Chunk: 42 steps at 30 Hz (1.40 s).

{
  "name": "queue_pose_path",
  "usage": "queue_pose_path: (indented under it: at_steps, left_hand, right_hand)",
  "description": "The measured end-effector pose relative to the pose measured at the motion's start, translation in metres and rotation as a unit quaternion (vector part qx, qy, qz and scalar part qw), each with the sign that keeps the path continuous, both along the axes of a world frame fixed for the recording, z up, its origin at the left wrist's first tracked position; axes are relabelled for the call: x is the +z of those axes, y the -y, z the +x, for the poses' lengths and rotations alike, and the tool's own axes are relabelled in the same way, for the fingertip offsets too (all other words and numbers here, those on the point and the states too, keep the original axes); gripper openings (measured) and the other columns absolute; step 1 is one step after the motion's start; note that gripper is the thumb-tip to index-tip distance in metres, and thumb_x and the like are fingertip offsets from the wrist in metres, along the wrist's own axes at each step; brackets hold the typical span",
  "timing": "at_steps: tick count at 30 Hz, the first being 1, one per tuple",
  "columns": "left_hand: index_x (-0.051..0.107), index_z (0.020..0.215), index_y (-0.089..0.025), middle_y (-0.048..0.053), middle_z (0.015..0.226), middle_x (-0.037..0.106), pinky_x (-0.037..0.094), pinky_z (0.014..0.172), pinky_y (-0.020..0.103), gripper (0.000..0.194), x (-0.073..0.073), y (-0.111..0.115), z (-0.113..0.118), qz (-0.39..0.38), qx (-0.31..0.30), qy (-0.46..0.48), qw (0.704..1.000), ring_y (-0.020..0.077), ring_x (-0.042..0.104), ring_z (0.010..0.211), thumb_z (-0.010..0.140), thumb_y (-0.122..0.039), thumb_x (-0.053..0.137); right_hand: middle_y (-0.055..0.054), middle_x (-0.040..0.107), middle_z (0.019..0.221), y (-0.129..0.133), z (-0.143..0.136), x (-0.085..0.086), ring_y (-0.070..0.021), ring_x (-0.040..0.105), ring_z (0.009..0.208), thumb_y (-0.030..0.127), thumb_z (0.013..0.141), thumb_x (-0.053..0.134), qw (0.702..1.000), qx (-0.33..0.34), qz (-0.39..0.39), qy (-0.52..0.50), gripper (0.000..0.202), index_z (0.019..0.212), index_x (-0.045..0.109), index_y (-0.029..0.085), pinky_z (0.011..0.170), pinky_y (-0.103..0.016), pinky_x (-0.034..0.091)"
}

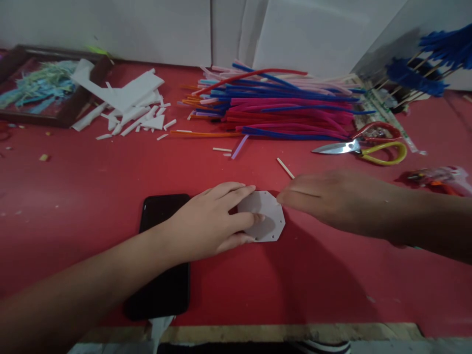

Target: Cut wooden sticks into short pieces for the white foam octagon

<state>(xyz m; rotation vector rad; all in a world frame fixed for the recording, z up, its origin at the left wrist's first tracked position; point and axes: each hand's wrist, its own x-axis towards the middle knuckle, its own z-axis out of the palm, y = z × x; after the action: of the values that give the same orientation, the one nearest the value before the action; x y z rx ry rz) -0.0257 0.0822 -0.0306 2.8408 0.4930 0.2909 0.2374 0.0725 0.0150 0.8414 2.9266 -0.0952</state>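
Note:
A pale many-sided card (271,223) with small holes near its edge lies flat on the red table (228,290). My left hand (221,219) rests on its left part, fingers spread over the surface. At the card's upper right edge is my right hand (317,196), its fingers pressed together and pointing left; whatever they may pinch is hidden. A short pale stick (285,167) lies just beyond the right fingers. Under my left wrist and forearm sits a black phone (162,290).
Scissors (335,147) with red and yellow handles lie at right, beside piled coloured pipe cleaners (291,113). White scraps (129,98) and a dark-framed tray (66,118) are at back left. Blue fuzzy pieces on sticks (416,76) stand at back right.

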Motion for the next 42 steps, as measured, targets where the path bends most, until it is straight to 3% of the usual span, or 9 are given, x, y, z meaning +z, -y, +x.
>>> queue_pose_path:
  at_steps: [4, 17, 23, 30, 35, 38, 40, 42]
  left_hand:
    - [0.068, 0.112, -0.018, 0.023, 0.140, 0.051, 0.047, 0.102, 0.055, 0.030, 0.000, -0.001, 0.000, 0.002, -0.003, 0.002, 1.000, 0.0372, 0.050, 0.128, 0.092, -0.037, 0.057]
    - [0.066, 0.121, -0.021, 0.023, 0.140, 0.051, 0.048, 0.101, 0.054, 0.034, -0.001, 0.000, 0.000, 0.004, 0.004, 0.005, 1.000, 0.0375, 0.051, 0.128, 0.094, -0.038, 0.054]
    - [0.066, 0.120, -0.023, 0.022, 0.140, 0.052, 0.049, 0.100, 0.055, 0.033, 0.000, -0.001, -0.001, 0.005, 0.005, 0.005, 1.000, 0.0369, 0.051, 0.128, 0.093, -0.039, 0.055]
    - [0.066, 0.118, -0.021, 0.021, 0.138, 0.053, 0.048, 0.100, 0.054, 0.032, 0.000, -0.001, 0.000, 0.007, 0.002, 0.004, 1.000, 0.0356, 0.051, 0.127, 0.093, -0.038, 0.056]
    - [0.067, 0.116, -0.021, 0.020, 0.137, 0.053, 0.048, 0.100, 0.053, 0.031, 0.000, -0.001, 0.000, 0.006, 0.000, 0.011, 1.000, 0.0344, 0.051, 0.126, 0.094, -0.038, 0.054]
    - [0.066, 0.119, -0.022, 0.020, 0.139, 0.052, 0.048, 0.101, 0.052, 0.032, 0.000, -0.001, 0.000, 0.004, -0.001, 0.008, 1.000, 0.0341, 0.051, 0.127, 0.093, -0.039, 0.056]
    - [0.066, 0.118, -0.023, 0.019, 0.138, 0.053, 0.048, 0.101, 0.051, 0.037, 0.000, 0.000, 0.000, 0.006, 0.000, 0.007, 1.000, 0.0342, 0.051, 0.127, 0.090, -0.046, 0.059]
    - [0.067, 0.115, -0.022, 0.019, 0.134, 0.056, 0.049, 0.099, 0.051, 0.044, 0.000, 0.000, 0.000, 0.017, 0.012, 0.011, 1.000, 0.0348, 0.053, 0.125, 0.085, -0.053, 0.063]
  right_hand:
    - [-0.006, 0.068, 0.082, 0.000, -0.002, 0.001, -0.0180, 0.060, 0.072, 0.006, 0.090, 0.040, 0.999, 0.033, 0.003, 0.016, 0.027, 0.095, 0.065, 0.014, 0.062, -0.028, 0.041]
    - [-0.005, 0.064, 0.071, 0.002, -0.002, -0.005, -0.0162, 0.052, 0.062, 0.006, 0.089, 0.040, 0.998, 0.022, 0.062, -0.006, 0.024, 0.084, 0.062, 0.015, 0.058, -0.029, 0.034]
    - [-0.004, 0.062, 0.069, 0.003, -0.007, -0.007, -0.0152, 0.050, 0.060, 0.007, 0.088, 0.043, 0.999, -0.001, 0.040, -0.018, 0.023, 0.080, 0.061, 0.018, 0.057, -0.029, 0.031]
    - [-0.007, 0.071, 0.084, 0.007, -0.003, -0.017, -0.0181, 0.063, 0.074, 0.024, 0.097, 0.039, 0.994, -0.070, -0.012, -0.080, 0.027, 0.095, 0.066, 0.018, 0.067, -0.030, 0.044]
    - [-0.005, 0.074, 0.087, 0.008, 0.001, -0.019, -0.0162, 0.068, 0.076, 0.018, 0.096, 0.038, 0.983, -0.088, -0.031, -0.155, 0.029, 0.096, 0.067, 0.020, 0.064, -0.028, 0.047]
    - [-0.001, 0.072, 0.078, 0.012, 0.002, -0.011, -0.0139, 0.066, 0.066, 0.022, 0.093, 0.049, 0.954, -0.183, -0.028, -0.237, 0.017, 0.090, 0.066, 0.023, 0.057, -0.026, 0.045]
    - [0.000, 0.070, 0.074, 0.016, 0.001, -0.007, -0.0133, 0.065, 0.064, 0.028, 0.089, 0.057, 0.902, -0.284, -0.031, -0.322, 0.009, 0.087, 0.065, 0.024, 0.056, -0.026, 0.046]
    - [0.000, 0.069, 0.074, 0.022, -0.002, -0.008, -0.0141, 0.066, 0.065, 0.032, 0.087, 0.061, 0.832, -0.358, -0.066, -0.418, 0.009, 0.083, 0.063, 0.025, 0.056, -0.026, 0.049]
